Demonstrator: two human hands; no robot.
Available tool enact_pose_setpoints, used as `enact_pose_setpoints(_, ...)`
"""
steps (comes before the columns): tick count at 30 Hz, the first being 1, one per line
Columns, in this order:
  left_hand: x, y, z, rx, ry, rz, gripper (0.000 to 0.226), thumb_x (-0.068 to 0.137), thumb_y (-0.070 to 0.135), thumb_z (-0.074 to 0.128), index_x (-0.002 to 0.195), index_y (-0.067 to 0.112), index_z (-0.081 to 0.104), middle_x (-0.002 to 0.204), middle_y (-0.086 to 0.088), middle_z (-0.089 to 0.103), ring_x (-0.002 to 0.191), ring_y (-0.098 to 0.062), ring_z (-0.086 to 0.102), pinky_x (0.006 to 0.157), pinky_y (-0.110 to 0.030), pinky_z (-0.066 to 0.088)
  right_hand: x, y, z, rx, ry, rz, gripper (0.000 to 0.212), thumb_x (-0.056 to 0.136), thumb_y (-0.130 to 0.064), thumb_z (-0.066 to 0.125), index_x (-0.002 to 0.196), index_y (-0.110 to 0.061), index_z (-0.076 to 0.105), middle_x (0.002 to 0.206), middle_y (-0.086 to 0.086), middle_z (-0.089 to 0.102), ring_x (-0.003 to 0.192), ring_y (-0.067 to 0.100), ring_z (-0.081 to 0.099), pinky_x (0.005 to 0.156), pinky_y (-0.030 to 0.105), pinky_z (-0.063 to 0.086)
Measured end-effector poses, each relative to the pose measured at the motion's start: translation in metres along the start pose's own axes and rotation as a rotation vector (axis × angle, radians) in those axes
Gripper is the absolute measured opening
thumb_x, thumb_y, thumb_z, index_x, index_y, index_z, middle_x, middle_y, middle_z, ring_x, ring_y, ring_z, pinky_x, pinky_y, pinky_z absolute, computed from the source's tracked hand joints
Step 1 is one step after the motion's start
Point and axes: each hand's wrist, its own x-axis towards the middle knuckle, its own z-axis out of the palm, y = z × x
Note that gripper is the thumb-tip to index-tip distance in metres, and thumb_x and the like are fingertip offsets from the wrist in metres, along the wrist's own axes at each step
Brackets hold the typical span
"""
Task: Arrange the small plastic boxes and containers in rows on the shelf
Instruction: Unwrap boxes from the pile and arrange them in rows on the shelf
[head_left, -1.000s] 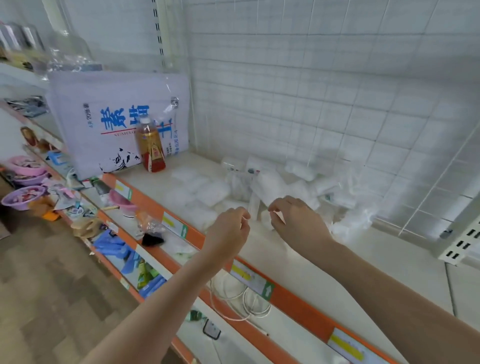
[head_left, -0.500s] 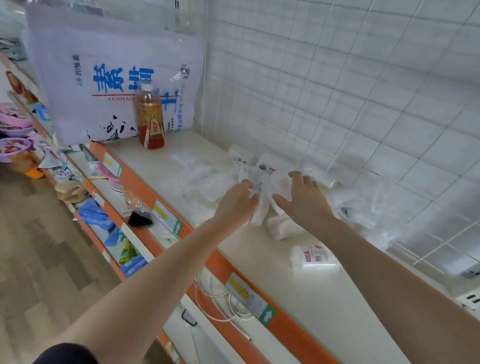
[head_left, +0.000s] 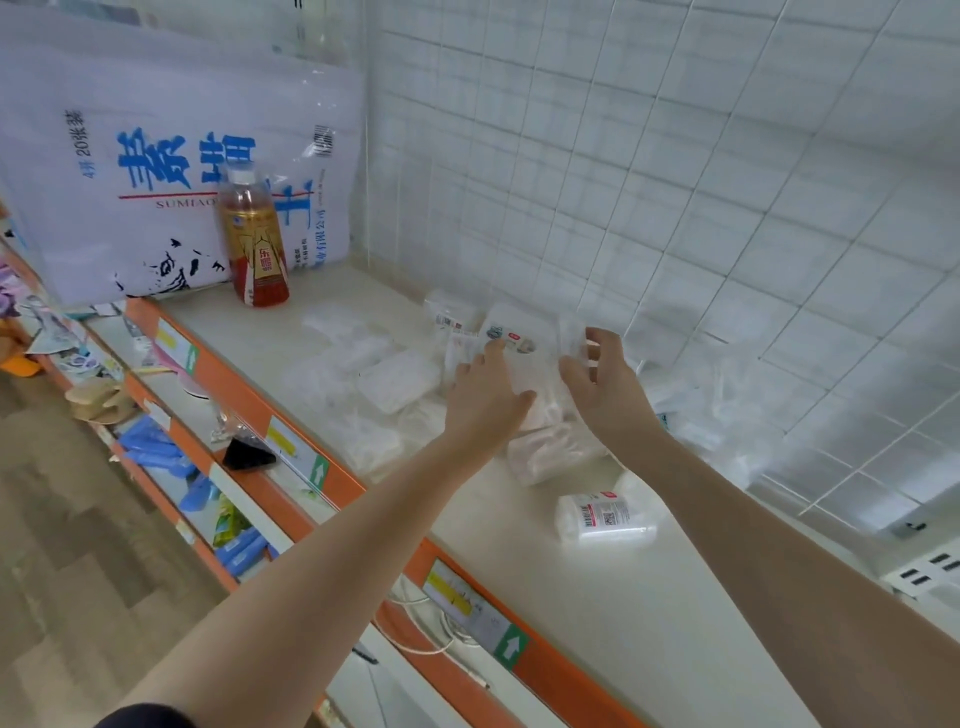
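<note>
A loose heap of small clear plastic boxes (head_left: 397, 380) and bagged containers lies on the cream shelf (head_left: 597, 613) against the back grid. My left hand (head_left: 485, 397) rests with straight fingers on a clear box with a coloured label (head_left: 511, 336) in the middle of the heap. To its right, my right hand (head_left: 605, 382) curls thumb and fingers round a small clear container (head_left: 574, 340). A small container with a barcode label (head_left: 605, 517) lies on its side alone, nearer the front. More clear packs (head_left: 727, 410) are piled at the right.
An amber drink bottle (head_left: 253, 244) stands at the shelf's left end before a big white package with blue print (head_left: 156, 171). A white wire grid (head_left: 675, 182) backs the shelf, and an orange price rail (head_left: 291, 415) edges its front. Lower shelves hold blue packs (head_left: 156, 452) and cables.
Both hands have reached further into the heap toward the back grid. The barcode-labelled container came out of the heap and now lies alone near the front.
</note>
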Motion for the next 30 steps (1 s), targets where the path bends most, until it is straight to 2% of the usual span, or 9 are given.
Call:
enact_pose_setpoints(3, -0.004, 0.007, -0.003, -0.169, 0.038, -0.024, 0.061, 0.081, 0.006, 0.056, 0.138, 0.011, 0.035, 0.128, -0.009, 0.048, 0.112, -0.025, 0.050, 0.091, -0.030, 0.040, -0.006, 0.000, -0.012, 0.254, 0.064, 0.075, 0.020, 0.098, -0.020, 0.038, 0.112, -0.011, 0.048, 0.090, 0.001, 0.060, 0.081, 0.015, 0.059, 0.072, 0.027, 0.049)
enact_pose_setpoints(7, -0.024, 0.022, -0.009, -0.360, 0.214, 0.022, 0.019, 0.078, 0.008, 0.058, 0.096, 0.005, 0.054, 0.092, -0.004, 0.045, 0.074, -0.014, 0.044, 0.073, -0.031, 0.042, -0.014, 0.001, -0.036, 0.618, 0.067, 0.242, 0.031, 0.098, -0.016, 0.037, 0.107, 0.003, 0.058, 0.098, 0.024, 0.066, 0.083, 0.036, 0.069, 0.069, 0.041, 0.059)
enact_pose_setpoints(10, -0.045, 0.036, -0.009, -0.421, 0.269, 0.141, 0.031, 0.087, 0.012, 0.055, 0.118, 0.011, 0.049, 0.105, 0.001, 0.047, 0.091, -0.009, 0.043, 0.080, -0.010, 0.034, -0.028, 0.008, -0.053, 0.670, 0.084, 0.245, 0.025, 0.098, -0.016, 0.042, 0.100, -0.004, 0.064, 0.098, 0.019, 0.068, 0.082, 0.029, 0.067, 0.075, 0.042, 0.058)
enact_pose_setpoints(12, -0.058, 0.047, -0.006, -0.490, 0.255, 0.192, 0.034, 0.092, 0.014, 0.050, 0.125, 0.016, 0.042, 0.113, 0.008, 0.047, 0.107, -0.009, 0.045, 0.093, -0.014, 0.035, -0.042, 0.014, -0.065, 0.720, 0.096, 0.255, 0.021, 0.098, -0.017, 0.045, 0.099, -0.007, 0.064, 0.094, 0.014, 0.069, 0.077, 0.023, 0.067, 0.076, 0.041, 0.058)
enact_pose_setpoints(16, -0.083, 0.071, 0.010, -0.681, 0.067, 0.197, 0.028, 0.095, 0.024, 0.047, 0.121, 0.030, 0.037, 0.110, 0.032, 0.046, 0.101, 0.001, 0.054, 0.084, -0.042, 0.054, -0.076, 0.030, -0.091, 0.823, 0.071, 0.303, 0.021, 0.095, -0.017, 0.053, 0.113, -0.006, 0.057, 0.093, 0.011, 0.067, 0.073, 0.019, 0.067, 0.068, 0.037, 0.058)
enact_pose_setpoints(19, -0.108, 0.096, 0.027, -0.809, -0.094, 0.150, 0.021, 0.099, 0.027, 0.043, 0.119, 0.027, 0.040, 0.114, 0.011, 0.048, 0.100, 0.001, 0.053, 0.080, -0.034, 0.056, -0.110, 0.046, -0.114, 0.906, 0.064, 0.323, 0.031, 0.093, -0.012, 0.057, 0.122, -0.004, 0.052, 0.102, 0.013, 0.068, 0.084, 0.025, 0.068, 0.072, 0.036, 0.056)
enact_pose_setpoints(22, -0.135, 0.120, 0.046, -0.949, -0.276, 0.058, 0.020, 0.101, 0.027, 0.033, 0.112, 0.020, 0.049, 0.096, -0.006, 0.045, 0.097, -0.013, 0.054, 0.082, -0.030, 0.054, -0.149, 0.066, -0.141, 0.967, 0.108, 0.339, 0.039, 0.089, -0.008, 0.060, 0.126, -0.005, 0.049, 0.110, 0.016, 0.065, 0.092, 0.027, 0.068, 0.072, 0.035, 0.056)
enact_pose_setpoints(26, -0.169, 0.148, 0.077, -0.888, -0.549, 0.090, 0.009, 0.093, 0.032, 0.055, 0.099, 0.025, 0.058, 0.076, 0.015, 0.057, 0.084, -0.006, 0.055, 0.084, -0.030, 0.048, -0.205, 0.094, -0.177, 0.938, 0.182, 0.315, 0.046, 0.086, -0.003, 0.060, 0.129, -0.015, 0.047, 0.107, 0.012, 0.065, 0.092, 0.024, 0.067, 0.076, 0.036, 0.056)
enact_pose_setpoints(30, -0.205, 0.178, 0.107, -0.841, -0.679, 0.187, 0.036, 0.084, 0.018, 0.067, 0.116, 0.017, 0.052, 0.101, -0.003, 0.067, 0.086, -0.006, 0.064, 0.070, -0.015, 0.049, -0.262, 0.121, -0.213, 0.877, 0.289, 0.334, 0.055, 0.078, -0.004, 0.070, 0.126, -0.018, 0.046, 0.098, 0.008, 0.064, 0.082, 0.019, 0.066, 0.073, 0.035, 0.055)
